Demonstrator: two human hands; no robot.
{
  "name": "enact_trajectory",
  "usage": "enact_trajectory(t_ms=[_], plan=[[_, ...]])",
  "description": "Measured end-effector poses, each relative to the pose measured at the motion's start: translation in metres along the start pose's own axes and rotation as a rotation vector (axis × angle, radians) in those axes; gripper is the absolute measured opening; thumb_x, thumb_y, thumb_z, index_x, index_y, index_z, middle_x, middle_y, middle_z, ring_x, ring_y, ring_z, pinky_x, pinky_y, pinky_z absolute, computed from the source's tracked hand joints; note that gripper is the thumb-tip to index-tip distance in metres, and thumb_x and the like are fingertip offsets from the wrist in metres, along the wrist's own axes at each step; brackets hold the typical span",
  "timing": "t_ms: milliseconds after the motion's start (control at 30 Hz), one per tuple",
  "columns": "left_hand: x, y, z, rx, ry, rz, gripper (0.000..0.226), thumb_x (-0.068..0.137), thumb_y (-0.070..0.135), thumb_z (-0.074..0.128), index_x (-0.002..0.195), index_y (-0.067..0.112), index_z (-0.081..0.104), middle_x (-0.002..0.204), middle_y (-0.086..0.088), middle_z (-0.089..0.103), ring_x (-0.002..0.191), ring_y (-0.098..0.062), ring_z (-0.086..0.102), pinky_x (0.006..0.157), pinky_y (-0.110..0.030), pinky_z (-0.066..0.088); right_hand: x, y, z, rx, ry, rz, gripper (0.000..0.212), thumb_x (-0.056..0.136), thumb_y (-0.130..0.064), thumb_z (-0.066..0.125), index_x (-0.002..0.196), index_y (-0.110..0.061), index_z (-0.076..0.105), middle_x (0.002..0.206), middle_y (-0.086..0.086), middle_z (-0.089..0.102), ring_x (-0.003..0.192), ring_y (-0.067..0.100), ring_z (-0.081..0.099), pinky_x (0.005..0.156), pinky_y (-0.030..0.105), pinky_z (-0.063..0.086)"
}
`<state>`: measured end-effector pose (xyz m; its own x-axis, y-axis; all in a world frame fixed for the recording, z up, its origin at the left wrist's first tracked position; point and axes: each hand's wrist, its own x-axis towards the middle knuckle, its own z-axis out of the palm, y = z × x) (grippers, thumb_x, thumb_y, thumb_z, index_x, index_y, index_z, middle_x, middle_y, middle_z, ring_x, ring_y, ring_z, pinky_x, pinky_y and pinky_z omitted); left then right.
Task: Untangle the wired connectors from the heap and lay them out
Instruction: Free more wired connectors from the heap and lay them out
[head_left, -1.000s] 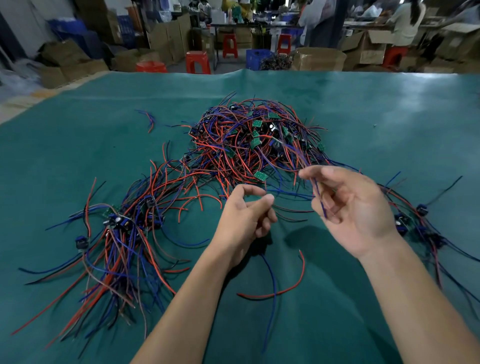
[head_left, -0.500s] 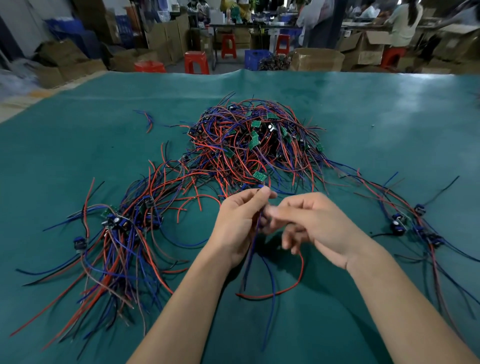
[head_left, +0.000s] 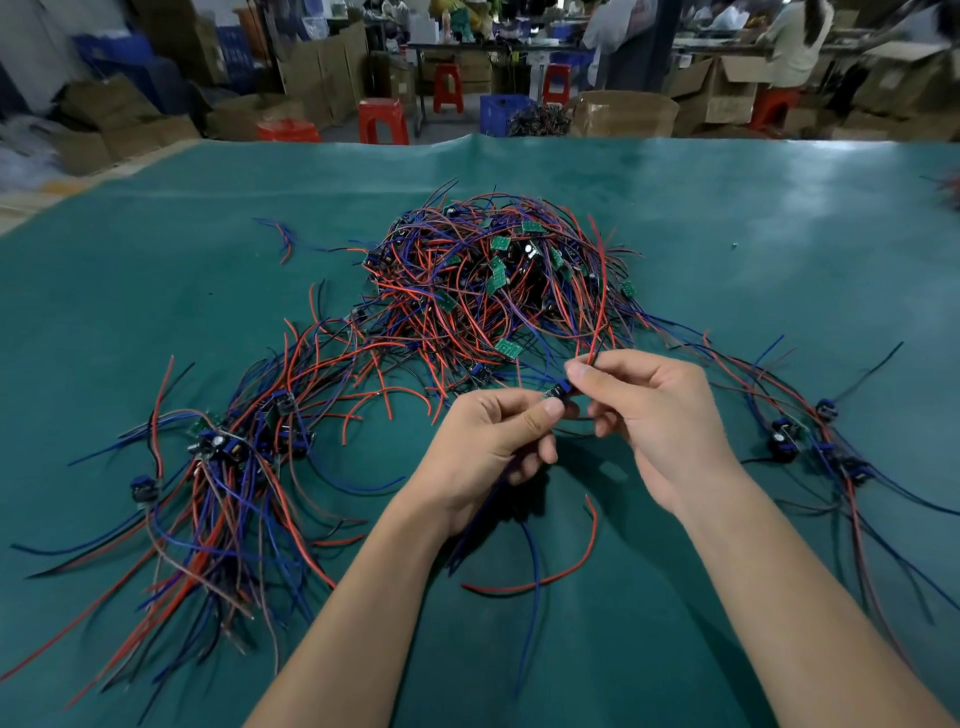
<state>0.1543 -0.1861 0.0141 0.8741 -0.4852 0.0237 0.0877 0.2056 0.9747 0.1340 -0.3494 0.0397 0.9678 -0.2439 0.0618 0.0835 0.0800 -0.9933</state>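
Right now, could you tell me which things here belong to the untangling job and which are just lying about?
Job: tangled heap; connector pinched by left hand and right hand; laid-out bundle.

Lying about: red stools; cardboard boxes; blue crate.

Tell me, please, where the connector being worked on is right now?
In the head view, the connector is pinched between the left hand and right hand, just in front of the heap.
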Motion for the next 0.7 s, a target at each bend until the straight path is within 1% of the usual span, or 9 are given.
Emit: enact_trajectory(t_ms=[67, 167, 233, 267, 333, 433, 500, 600, 700], plan=[[-0.001, 0.0, 0.0, 0.003, -0.033, 0.002, 0.022, 0.096, 0.018, 0.061, 0.075, 0.016, 0.069, 0.059, -0.002, 0.059, 0.045, -0.007, 0.044, 0.041, -0.015, 0.031, 0.001, 0.0, -0.002, -0.018, 0.033, -0.026, 0.009, 0.082, -0.008, 0.082, 0.074, -0.013, 0.08, 0.072, 0.006, 0.071, 0.054, 0.012, 0.055, 0.047, 0.022, 0.043], [-0.002, 0.001, 0.0, 0.021, -0.042, -0.015, 0.016, 0.098, 0.015, 0.058, 0.091, 0.003, 0.066, 0.058, -0.001, 0.059, 0.044, -0.007, 0.044, 0.041, -0.015, 0.03, 0.002, 0.0, -0.005, -0.017, 0.064, -0.043, 0.009, 0.076, -0.01, 0.087, 0.071, -0.013, 0.08, 0.068, 0.006, 0.07, 0.053, 0.013, 0.053, 0.046, 0.022, 0.042], [-0.002, 0.002, 0.0, 0.03, -0.036, -0.037, 0.023, 0.099, 0.015, 0.057, 0.103, -0.006, 0.065, 0.056, 0.0, 0.058, 0.042, -0.007, 0.043, 0.04, -0.014, 0.03, 0.003, 0.0, -0.006, 0.005, 0.091, -0.038, 0.011, 0.073, -0.01, 0.089, 0.069, -0.013, 0.079, 0.066, 0.006, 0.069, 0.051, 0.013, 0.052, 0.044, 0.022, 0.041], [-0.003, 0.003, 0.0, 0.032, -0.036, -0.042, 0.024, 0.099, 0.015, 0.057, 0.105, -0.007, 0.066, 0.055, 0.0, 0.058, 0.041, -0.007, 0.043, 0.04, -0.014, 0.029, 0.003, 0.0, -0.006, 0.015, 0.112, -0.037, 0.013, 0.072, -0.01, 0.089, 0.068, -0.012, 0.078, 0.065, 0.005, 0.068, 0.05, 0.012, 0.051, 0.044, 0.022, 0.041], [-0.003, 0.003, 0.001, 0.035, -0.047, -0.047, 0.022, 0.099, 0.015, 0.057, 0.105, -0.002, 0.069, 0.055, -0.001, 0.059, 0.041, -0.007, 0.044, 0.04, -0.014, 0.029, 0.005, -0.001, -0.008, 0.023, 0.174, -0.056, 0.015, 0.072, -0.01, 0.09, 0.065, -0.014, 0.077, 0.061, 0.004, 0.065, 0.049, 0.012, 0.05, 0.044, 0.022, 0.04], [-0.003, 0.003, 0.001, 0.062, -0.066, -0.049, 0.023, 0.098, 0.015, 0.058, 0.107, -0.004, 0.069, 0.055, -0.002, 0.06, 0.04, -0.006, 0.045, 0.039, -0.014, 0.03, 0.009, -0.003, -0.014, 0.014, 0.298, -0.129, 0.019, 0.073, -0.009, 0.089, 0.062, -0.016, 0.075, 0.057, 0.001, 0.065, 0.047, 0.011, 0.049, 0.044, 0.021, 0.04], [-0.003, 0.002, 0.001, 0.083, -0.079, -0.048, 0.023, 0.098, 0.015, 0.057, 0.107, -0.004, 0.068, 0.055, -0.001, 0.061, 0.04, -0.006, 0.044, 0.039, -0.014, 0.03, 0.011, -0.005, -0.021, 0.001, 0.385, -0.178, 0.02, 0.074, -0.009, 0.089, 0.064, -0.016, 0.073, 0.055, -0.003, 0.065, 0.046, 0.009, 0.05, 0.044, 0.02, 0.04], [-0.003, 0.002, 0.001, 0.107, -0.104, -0.043, 0.019, 0.099, 0.015, 0.057, 0.104, 0.003, 0.071, 0.056, 0.0, 0.061, 0.04, -0.006, 0.044, 0.04, -0.015, 0.03, 0.014, -0.01, -0.033, -0.004, 0.505, -0.224, 0.02, 0.077, -0.011, 0.087, 0.068, -0.019, 0.071, 0.054, -0.009, 0.067, 0.045, 0.005, 0.052, 0.044, 0.017, 0.041], [-0.004, 0.002, 0.002, 0.114, -0.115, -0.043, 0.018, 0.099, 0.015, 0.057, 0.102, 0.007, 0.072, 0.056, 0.0, 0.061, 0.041, -0.006, 0.044, 0.04, -0.016, 0.029, 0.016, -0.009, -0.04, -0.011, 0.573, -0.256, 0.02, 0.077, -0.015, 0.087, 0.068, -0.02, 0.07, 0.056, -0.011, 0.068, 0.048, 0.006, 0.053, 0.045, 0.018, 0.041]])
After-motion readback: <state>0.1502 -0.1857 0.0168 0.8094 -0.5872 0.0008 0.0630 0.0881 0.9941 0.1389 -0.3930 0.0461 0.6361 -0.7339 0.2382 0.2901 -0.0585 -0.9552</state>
